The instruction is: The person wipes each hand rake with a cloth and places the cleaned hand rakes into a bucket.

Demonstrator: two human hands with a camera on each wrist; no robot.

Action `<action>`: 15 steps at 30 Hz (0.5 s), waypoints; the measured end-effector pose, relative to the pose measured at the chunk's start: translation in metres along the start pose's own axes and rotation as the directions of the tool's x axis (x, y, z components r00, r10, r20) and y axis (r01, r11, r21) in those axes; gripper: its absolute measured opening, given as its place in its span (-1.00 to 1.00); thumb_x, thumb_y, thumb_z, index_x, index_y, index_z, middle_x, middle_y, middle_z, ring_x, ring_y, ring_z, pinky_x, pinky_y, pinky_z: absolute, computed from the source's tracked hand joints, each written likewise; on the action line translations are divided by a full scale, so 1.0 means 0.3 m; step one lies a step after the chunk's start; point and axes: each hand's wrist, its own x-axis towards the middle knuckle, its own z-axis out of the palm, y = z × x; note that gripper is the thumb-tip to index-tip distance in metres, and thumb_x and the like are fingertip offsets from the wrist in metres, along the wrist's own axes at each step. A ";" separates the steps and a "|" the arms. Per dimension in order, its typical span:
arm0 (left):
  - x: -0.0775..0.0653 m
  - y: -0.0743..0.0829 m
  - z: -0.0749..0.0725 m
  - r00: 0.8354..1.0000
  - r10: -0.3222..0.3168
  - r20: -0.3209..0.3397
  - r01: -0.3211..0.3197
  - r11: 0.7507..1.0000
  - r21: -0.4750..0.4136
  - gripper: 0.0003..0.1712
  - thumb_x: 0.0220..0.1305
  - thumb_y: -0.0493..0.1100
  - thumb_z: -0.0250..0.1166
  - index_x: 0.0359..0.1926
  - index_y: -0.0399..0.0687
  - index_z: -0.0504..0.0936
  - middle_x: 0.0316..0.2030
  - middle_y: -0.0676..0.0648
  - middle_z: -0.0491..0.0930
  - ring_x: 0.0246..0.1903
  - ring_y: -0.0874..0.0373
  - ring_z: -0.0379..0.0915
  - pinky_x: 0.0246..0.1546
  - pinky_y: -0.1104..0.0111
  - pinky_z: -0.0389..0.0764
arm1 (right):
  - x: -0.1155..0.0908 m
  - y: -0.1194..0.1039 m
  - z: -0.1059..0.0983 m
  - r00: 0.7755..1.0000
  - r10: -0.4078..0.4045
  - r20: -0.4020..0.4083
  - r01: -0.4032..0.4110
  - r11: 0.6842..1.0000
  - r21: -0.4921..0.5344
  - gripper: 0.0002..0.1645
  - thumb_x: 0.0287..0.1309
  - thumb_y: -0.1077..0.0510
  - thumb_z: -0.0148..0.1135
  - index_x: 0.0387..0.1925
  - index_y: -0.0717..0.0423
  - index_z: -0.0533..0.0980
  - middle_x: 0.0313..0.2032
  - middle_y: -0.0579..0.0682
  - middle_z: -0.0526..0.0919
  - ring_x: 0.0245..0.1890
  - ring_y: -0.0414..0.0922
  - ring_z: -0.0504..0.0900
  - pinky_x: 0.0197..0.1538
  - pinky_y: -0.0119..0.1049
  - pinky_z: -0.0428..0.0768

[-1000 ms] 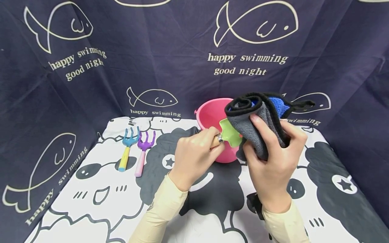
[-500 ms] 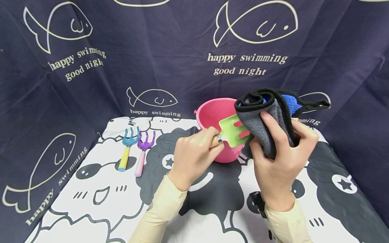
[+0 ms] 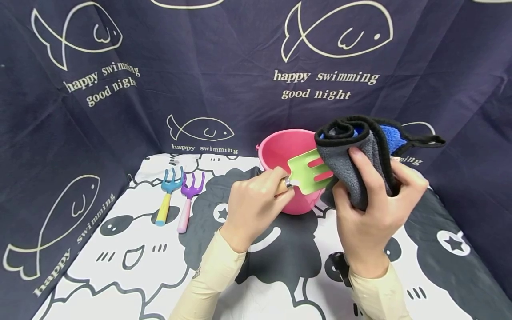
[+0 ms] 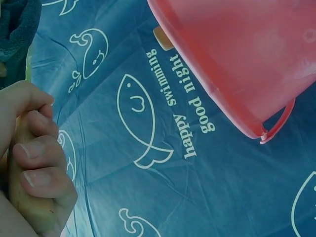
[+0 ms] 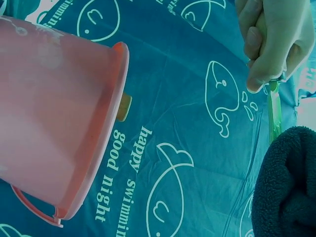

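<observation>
In the head view my left hand (image 3: pixel 256 202) grips the wooden handle (image 3: pixel 283 186) of a small green garden fork (image 3: pixel 306 173). Its flat, broad tines point right, and their far ends are hidden by a towel. My right hand (image 3: pixel 378 209) holds that rolled grey-and-blue towel (image 3: pixel 352 164) with black edging over the tine ends, its loop sticking out to the right. In the left wrist view, curled fingers (image 4: pixel 42 153) wrap the handle. The right wrist view shows the towel against the fork's thin green edge. Behind the fork stands a pink bucket (image 3: pixel 276 146), partly covered.
Two more small forks lie on the left of the cartoon-print cloth: a blue one with yellow handle (image 3: pixel 166 202) and a purple one with pink handle (image 3: pixel 188 200). A wooden end (image 5: pixel 124 107) pokes past the bucket's rim. Dark fish-print fabric (image 3: pixel 240 66) walls the back and sides.
My right hand and the towel have slid to the right along the fork, uncovering more of its tines and the gaps between them. The left hand stays nearly still.
</observation>
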 end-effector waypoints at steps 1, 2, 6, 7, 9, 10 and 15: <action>0.001 0.001 -0.002 1.000 -0.002 0.009 0.002 1.000 0.000 -0.96 0.04 -0.21 0.23 -0.50 -0.01 0.53 -0.74 0.09 0.37 -0.77 0.30 0.20 -0.85 0.41 0.31 | 0.002 0.000 0.000 1.000 0.003 0.000 -0.003 1.000 0.000 -0.57 -0.31 0.37 0.20 -0.28 0.07 0.72 -0.18 0.51 0.47 -0.09 0.24 0.43 -0.02 -0.04 0.39; 0.001 0.002 -0.004 1.000 -0.006 0.020 0.006 1.000 0.001 -0.95 0.04 -0.21 0.22 -0.50 -0.01 0.52 -0.74 0.09 0.36 -0.77 0.30 0.20 -0.85 0.42 0.29 | 0.003 0.001 -0.001 1.000 0.008 0.000 -0.008 1.000 0.001 -0.57 -0.31 0.37 0.20 -0.28 0.08 0.72 -0.17 0.51 0.47 -0.09 0.24 0.43 -0.01 -0.05 0.39; 0.002 0.008 -0.015 0.996 -0.029 0.079 0.028 1.000 0.012 -0.91 0.07 -0.24 0.18 -0.51 -0.01 0.45 -0.71 0.08 0.34 -0.75 0.29 0.19 -0.84 0.42 0.24 | 0.009 0.002 -0.005 1.000 0.026 0.006 -0.026 1.000 -0.002 -0.58 -0.29 0.38 0.21 -0.28 0.09 0.72 -0.15 0.47 0.47 -0.08 0.23 0.42 0.00 -0.08 0.39; 0.002 0.010 -0.018 0.995 -0.035 0.092 0.034 0.999 0.015 -0.91 0.08 -0.24 0.18 -0.51 -0.01 0.44 -0.70 0.08 0.34 -0.75 0.28 0.19 -0.83 0.42 0.23 | 0.010 0.002 -0.006 1.000 0.028 0.005 -0.028 1.000 -0.003 -0.58 -0.29 0.39 0.21 -0.28 0.09 0.73 -0.14 0.45 0.47 -0.07 0.22 0.42 0.01 -0.09 0.39; 0.003 0.013 -0.021 0.992 -0.050 0.115 0.048 0.999 0.023 -0.89 0.10 -0.24 0.15 -0.52 -0.02 0.42 -0.69 0.07 0.34 -0.74 0.26 0.20 -0.83 0.41 0.23 | 0.012 0.002 -0.007 1.000 0.031 0.003 -0.031 1.000 -0.003 -0.58 -0.28 0.40 0.21 -0.28 0.09 0.73 -0.13 0.41 0.47 -0.07 0.22 0.42 0.01 -0.09 0.38; 0.004 0.014 -0.023 0.991 -0.060 0.124 0.057 0.998 0.026 -0.89 0.11 -0.24 0.15 -0.51 -0.02 0.41 -0.69 0.06 0.34 -0.74 0.26 0.21 -0.83 0.40 0.25 | 0.012 0.002 -0.007 0.999 0.032 0.002 -0.032 0.999 -0.003 -0.58 -0.27 0.40 0.21 -0.28 0.09 0.73 -0.13 0.40 0.47 -0.07 0.22 0.42 0.01 -0.10 0.38; 0.007 0.010 -0.017 0.982 -0.127 0.142 0.123 0.992 0.038 -0.95 0.14 -0.19 0.17 -0.43 -0.04 0.48 -0.67 0.08 0.38 -0.72 0.25 0.27 -0.82 0.35 0.37 | 0.014 -0.001 -0.006 0.999 0.033 0.000 -0.033 0.999 -0.003 -0.60 -0.24 0.42 0.23 -0.27 0.09 0.72 -0.14 0.40 0.47 -0.07 0.22 0.41 0.02 -0.09 0.37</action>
